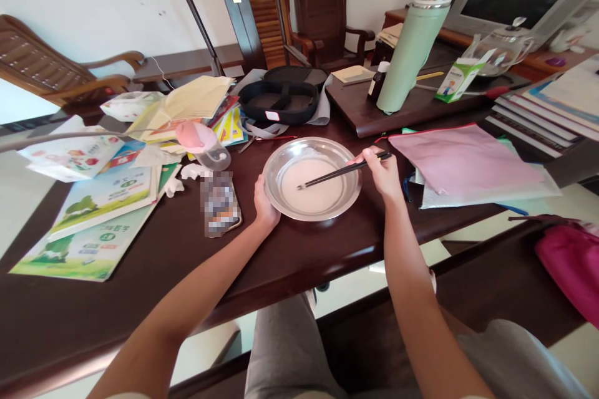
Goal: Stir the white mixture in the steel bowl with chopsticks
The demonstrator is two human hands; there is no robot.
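Observation:
A shiny metal bowl (285, 156) with a pale whitish liquid in it sits near the front edge of a dark wooden table (154, 255). My left hand (264, 202) grips the bowl's near left rim. My right hand (384, 173) is closed on a pair of dark chopsticks (341, 171), whose tips dip into the liquid at the bowl's middle.
A phone (219, 202) lies left of the bowl, with a pink-lidded plastic cup (206, 144), books and papers (100, 212) beyond. A pink zip pouch (461, 159) lies to the right. Behind stand a black case (281, 100), a green thermos (412, 43), stacked books (547, 112) and wooden chairs.

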